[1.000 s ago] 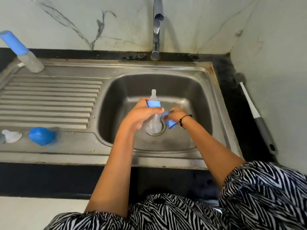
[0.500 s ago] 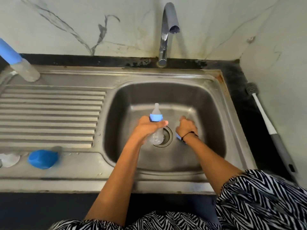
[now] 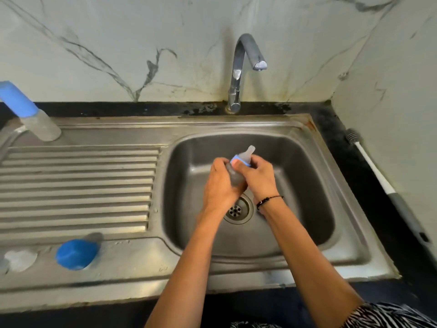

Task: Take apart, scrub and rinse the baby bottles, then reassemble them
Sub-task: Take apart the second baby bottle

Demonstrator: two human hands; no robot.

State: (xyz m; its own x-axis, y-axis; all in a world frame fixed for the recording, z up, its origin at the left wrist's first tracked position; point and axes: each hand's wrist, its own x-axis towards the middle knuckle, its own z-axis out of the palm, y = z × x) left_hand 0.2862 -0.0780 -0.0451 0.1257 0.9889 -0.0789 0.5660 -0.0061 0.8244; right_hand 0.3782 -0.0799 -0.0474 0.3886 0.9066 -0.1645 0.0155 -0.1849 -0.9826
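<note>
Collar twist over the basin

Hands first: your left hand [image 3: 218, 185] wraps the clear body of the bottle [image 3: 234, 176], and your right hand [image 3: 259, 178] curls its fingers round the blue collar [image 3: 240, 160] just under the teat [image 3: 249, 153]. The bottle hangs tilted above the drain [image 3: 237, 209], inside the sink [image 3: 307, 252]. Whether you are loosening or tightening cannot be told; either way, keep the body still and turn only the collar, with pressure on the ring, not the soft teat. Stay low over the basin in case wet parts slip. Farther off, the tap [image 3: 246, 67] shows no running water.
</note>
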